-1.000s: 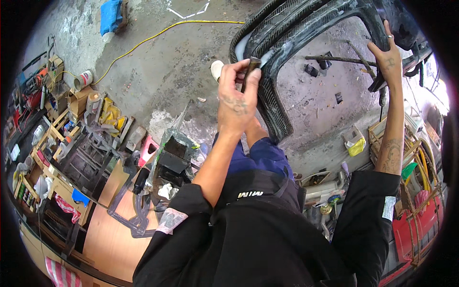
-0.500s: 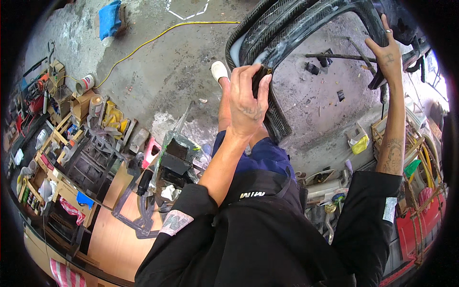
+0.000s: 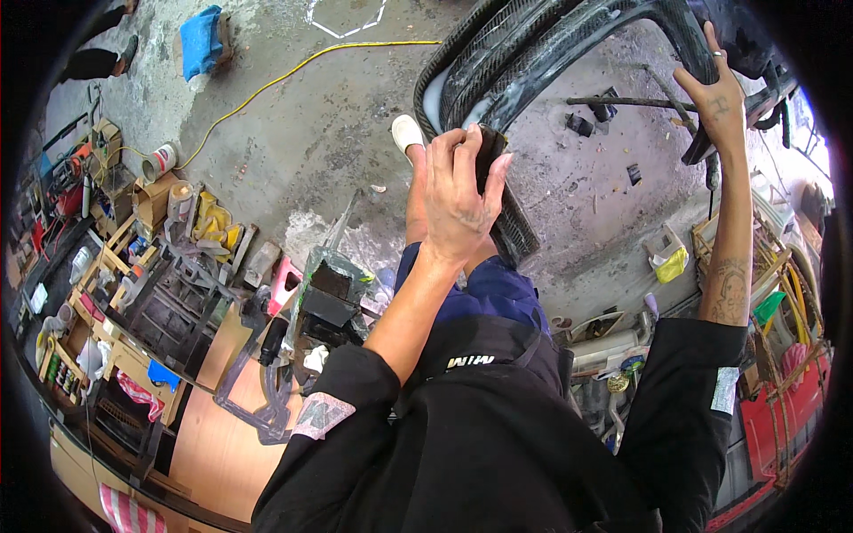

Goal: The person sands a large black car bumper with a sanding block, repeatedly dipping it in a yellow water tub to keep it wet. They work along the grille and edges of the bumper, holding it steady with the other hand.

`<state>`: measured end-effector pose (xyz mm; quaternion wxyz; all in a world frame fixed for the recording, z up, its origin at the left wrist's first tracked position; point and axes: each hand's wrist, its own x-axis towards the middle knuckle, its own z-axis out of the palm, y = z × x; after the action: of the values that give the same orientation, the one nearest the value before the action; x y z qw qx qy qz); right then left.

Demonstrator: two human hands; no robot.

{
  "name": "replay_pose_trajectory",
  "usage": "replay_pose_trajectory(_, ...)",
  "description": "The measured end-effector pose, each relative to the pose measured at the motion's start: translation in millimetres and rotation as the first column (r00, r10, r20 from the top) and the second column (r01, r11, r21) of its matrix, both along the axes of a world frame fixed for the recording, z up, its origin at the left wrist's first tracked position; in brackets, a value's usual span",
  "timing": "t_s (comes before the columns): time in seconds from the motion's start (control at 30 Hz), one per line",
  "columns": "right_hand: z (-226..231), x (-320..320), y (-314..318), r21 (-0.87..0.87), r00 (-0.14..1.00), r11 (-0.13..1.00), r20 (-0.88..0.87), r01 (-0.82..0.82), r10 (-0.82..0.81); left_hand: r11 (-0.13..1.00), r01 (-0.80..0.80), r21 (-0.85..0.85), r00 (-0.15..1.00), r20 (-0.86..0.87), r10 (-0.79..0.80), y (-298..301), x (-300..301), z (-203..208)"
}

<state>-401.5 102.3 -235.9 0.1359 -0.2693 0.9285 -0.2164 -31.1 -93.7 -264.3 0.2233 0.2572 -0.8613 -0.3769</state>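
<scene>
A large curved black carbon-fibre panel [image 3: 569, 44], with a woven pattern and openings between its bars, stands in front of me at the upper right. Milky wet residue smears its bars. My left hand [image 3: 458, 200] is bent over the near left bar, its fingers closed on a small dark piece [image 3: 491, 147] that looks like folded sandpaper, pressed to the panel. The fingers hide most of that piece. Farther right, my right hand [image 3: 718, 102] grips the panel's right-hand bar, thumb and fingers around its edge.
A yellow cable [image 3: 293, 67] crosses the concrete floor near a blue bundle [image 3: 201, 43]. Cluttered wooden racks [image 3: 115, 302] and a tin [image 3: 160, 160] stand at left. Dark metal bars [image 3: 631, 102] lie beyond the panel. Another person's leg [image 3: 93, 64] shows at the upper left.
My left hand has slid slightly toward me along the bar with the dark piece. My right hand keeps its grip. Another person's legs have come into view at the upper left.
</scene>
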Motion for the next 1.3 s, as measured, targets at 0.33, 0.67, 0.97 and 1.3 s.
replay_pose_trajectory(0.33,-3.4,-2.2,7.3,0.012,0.996,1.0,-0.092,-0.004,0.005,0.991,-0.049,0.123,0.997,-0.046,0.055,2.7,-5.7,-2.1)
replay_pose_trajectory(0.67,-0.1,-0.2,-4.6,0.003,0.999,0.999,-0.022,-0.038,0.038,0.98,-0.089,0.18,0.991,-0.081,0.105,-8.5,-31.1,-2.1)
replay_pose_trajectory(0.97,-2.8,-10.5,-2.6,0.035,0.999,0.999,0.015,-0.032,0.032,0.983,-0.049,0.179,0.989,-0.131,0.073,-17.0,-41.2,-2.4)
replay_pose_trajectory(1.3,-9.8,-5.7,5.9,0.029,0.996,0.999,-0.082,-0.021,0.023,0.981,-0.018,0.193,0.991,-0.126,0.043,-9.5,-22.9,-7.6)
